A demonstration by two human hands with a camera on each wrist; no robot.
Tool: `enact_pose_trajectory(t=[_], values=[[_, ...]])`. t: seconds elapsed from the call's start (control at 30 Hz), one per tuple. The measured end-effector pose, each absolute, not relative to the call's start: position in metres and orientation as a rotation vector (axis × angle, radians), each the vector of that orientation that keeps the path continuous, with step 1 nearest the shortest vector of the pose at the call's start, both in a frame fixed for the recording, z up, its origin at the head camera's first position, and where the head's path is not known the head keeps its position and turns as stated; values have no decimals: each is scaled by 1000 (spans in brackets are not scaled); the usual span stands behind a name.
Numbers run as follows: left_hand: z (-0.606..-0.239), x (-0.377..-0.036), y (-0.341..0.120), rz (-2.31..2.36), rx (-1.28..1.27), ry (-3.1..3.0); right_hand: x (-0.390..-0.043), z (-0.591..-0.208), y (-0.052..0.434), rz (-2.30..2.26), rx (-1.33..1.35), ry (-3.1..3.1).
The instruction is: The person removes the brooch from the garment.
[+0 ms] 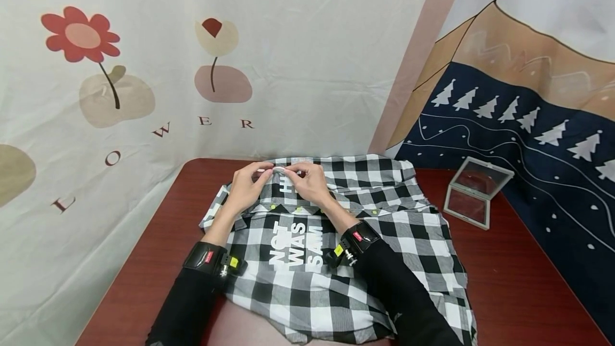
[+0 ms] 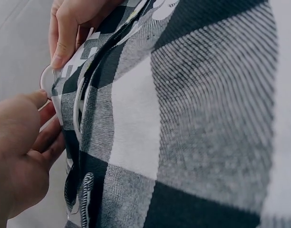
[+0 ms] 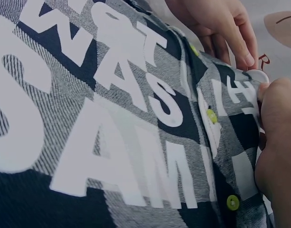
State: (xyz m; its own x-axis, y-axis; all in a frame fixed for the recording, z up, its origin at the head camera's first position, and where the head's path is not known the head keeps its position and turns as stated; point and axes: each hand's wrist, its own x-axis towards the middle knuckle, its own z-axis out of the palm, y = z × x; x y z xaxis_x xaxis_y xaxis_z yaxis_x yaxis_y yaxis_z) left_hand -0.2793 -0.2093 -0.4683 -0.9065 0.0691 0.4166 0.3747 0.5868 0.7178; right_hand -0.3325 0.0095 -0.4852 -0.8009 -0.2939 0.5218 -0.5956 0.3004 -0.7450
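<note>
Black-and-white checked shirt (image 1: 346, 260) lies spread on the dark red surface (image 1: 519, 282), collar end far, hem near. White lettering runs down its middle, with small yellow-green buttons (image 3: 232, 202) along a fold line.

Left hand (image 1: 247, 186) and right hand (image 1: 312, 181) meet at the far edge of the shirt, fingertips close together. Between them sits a small white curved piece (image 1: 278, 170), seemingly a hanger hook or clip; which one cannot be told.

Left grip: thumb and fingers pinched on the shirt edge at that white piece. Right grip: fingers curled over the same edge, clamped on the fabric just beside it.

Both forearms in black sleeves rest across the shirt.

Clear hinged case (image 1: 475, 192) stands open at far right, well apart from the shirt. Printed cloth backdrop (image 1: 192, 68) hangs behind.
</note>
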Motion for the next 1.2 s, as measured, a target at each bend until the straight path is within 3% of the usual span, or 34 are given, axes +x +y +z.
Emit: enact_pose_trajectory(t=[1.2], values=[[-473, -284, -204, -1133, -361, -2432, -332, -478, 17, 1488, 913, -2365]])
